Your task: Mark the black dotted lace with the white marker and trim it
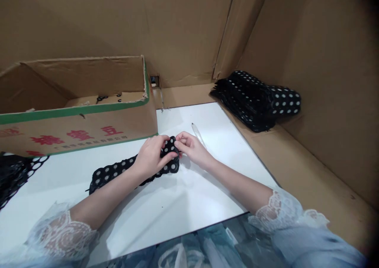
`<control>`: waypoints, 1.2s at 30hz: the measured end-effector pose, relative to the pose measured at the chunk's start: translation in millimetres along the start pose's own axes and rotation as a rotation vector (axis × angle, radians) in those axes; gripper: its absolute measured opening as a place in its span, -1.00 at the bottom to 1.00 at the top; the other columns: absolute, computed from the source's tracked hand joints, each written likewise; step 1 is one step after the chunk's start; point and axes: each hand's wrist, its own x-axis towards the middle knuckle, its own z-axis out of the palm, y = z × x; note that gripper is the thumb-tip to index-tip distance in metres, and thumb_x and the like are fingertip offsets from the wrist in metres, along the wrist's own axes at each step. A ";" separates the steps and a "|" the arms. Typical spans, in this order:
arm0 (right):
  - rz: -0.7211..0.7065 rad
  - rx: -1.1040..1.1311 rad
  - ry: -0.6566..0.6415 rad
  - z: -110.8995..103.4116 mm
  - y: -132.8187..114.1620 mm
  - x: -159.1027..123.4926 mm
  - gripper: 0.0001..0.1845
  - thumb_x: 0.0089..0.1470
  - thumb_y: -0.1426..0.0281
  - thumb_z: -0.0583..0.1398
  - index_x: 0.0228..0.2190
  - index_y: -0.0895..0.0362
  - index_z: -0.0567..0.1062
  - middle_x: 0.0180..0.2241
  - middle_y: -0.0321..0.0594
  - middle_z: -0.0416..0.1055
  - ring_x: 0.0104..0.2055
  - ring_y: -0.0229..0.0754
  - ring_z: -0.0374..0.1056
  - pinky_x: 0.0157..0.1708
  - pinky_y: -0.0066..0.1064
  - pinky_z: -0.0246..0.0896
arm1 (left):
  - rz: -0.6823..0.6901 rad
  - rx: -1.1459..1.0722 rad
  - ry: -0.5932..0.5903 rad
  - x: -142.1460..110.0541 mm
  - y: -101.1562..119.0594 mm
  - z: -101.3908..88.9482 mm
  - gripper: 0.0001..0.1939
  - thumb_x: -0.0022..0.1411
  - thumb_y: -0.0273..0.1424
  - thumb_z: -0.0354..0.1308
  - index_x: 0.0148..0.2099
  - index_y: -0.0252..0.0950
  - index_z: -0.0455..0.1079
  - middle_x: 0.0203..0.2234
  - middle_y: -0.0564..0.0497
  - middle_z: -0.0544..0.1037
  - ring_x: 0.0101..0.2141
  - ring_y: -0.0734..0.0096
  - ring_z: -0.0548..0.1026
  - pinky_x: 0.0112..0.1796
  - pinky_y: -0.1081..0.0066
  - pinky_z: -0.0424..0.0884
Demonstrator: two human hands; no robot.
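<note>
A long black strip with rows of pale round dots (114,170) lies slantwise across the white tabletop. My left hand (152,153) is closed on its right end, thumb on top and fingers over the far side. At the right edge of that end, my right hand (191,146) pinches the strip's border between thumb and fingertips. What exactly sits in that pinch is too small to tell. Just beyond my right hand lies a slim, clear pen-like tool (197,133) with a dark tip, not touched by either hand.
An open cardboard box (89,127) with a green rim stands at the back left, with a few small black scraps inside. Black dotted strips (257,98) are piled at the right on cardboard. Black holed material (14,177) lies at the left edge. Cardboard walls (183,34) enclose the back and right.
</note>
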 end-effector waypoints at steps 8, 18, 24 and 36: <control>-0.093 -0.013 -0.046 3.8 -3.3 -3.4 -0.79 -0.01 0.29 0.08 -0.46 0.10 0.11 -0.61 -0.46 0.13 -0.57 -0.40 0.11 -0.52 -0.50 0.07 | -0.126 -0.393 -0.140 0.7 12.3 -3.4 -0.71 0.20 -0.24 -0.08 -0.06 -0.25 0.11 -0.33 0.00 0.38 -0.33 0.39 0.37 -0.27 0.44 0.26; -0.151 -0.075 -0.032 1.6 3.8 -3.3 -0.86 -0.01 0.39 0.05 -0.45 0.10 0.10 -0.60 -0.47 0.04 -0.58 -0.41 0.04 -0.54 -0.53 -0.02 | -0.134 -0.259 -0.127 2.2 18.5 -7.1 -0.74 0.24 -0.26 -0.16 -0.08 -0.24 0.17 -0.45 0.04 0.35 -0.41 0.39 0.34 -0.32 0.43 0.22; -0.153 -0.061 -0.124 4.0 -6.3 -9.2 -0.85 -0.02 0.44 0.04 -0.43 0.09 0.08 -0.55 -0.45 0.05 -0.55 -0.42 0.02 -0.52 -0.54 -0.04 | -0.164 -0.329 -0.228 -5.3 21.2 -8.7 -0.76 0.25 -0.25 -0.19 -0.08 -0.24 0.02 -0.55 0.11 0.33 -0.57 0.44 0.31 -0.49 0.48 0.16; -0.239 -0.016 -0.131 7.8 -3.3 -9.9 -0.76 -0.03 0.55 0.02 -0.40 0.05 0.00 -0.53 -0.46 -0.05 -0.55 -0.43 -0.06 -0.52 -0.55 -0.11 | -0.203 -0.361 -0.113 -2.3 17.2 -8.2 -0.76 0.27 -0.27 -0.25 -0.17 -0.26 0.14 -0.49 0.08 0.36 -0.49 0.47 0.33 -0.41 0.49 0.22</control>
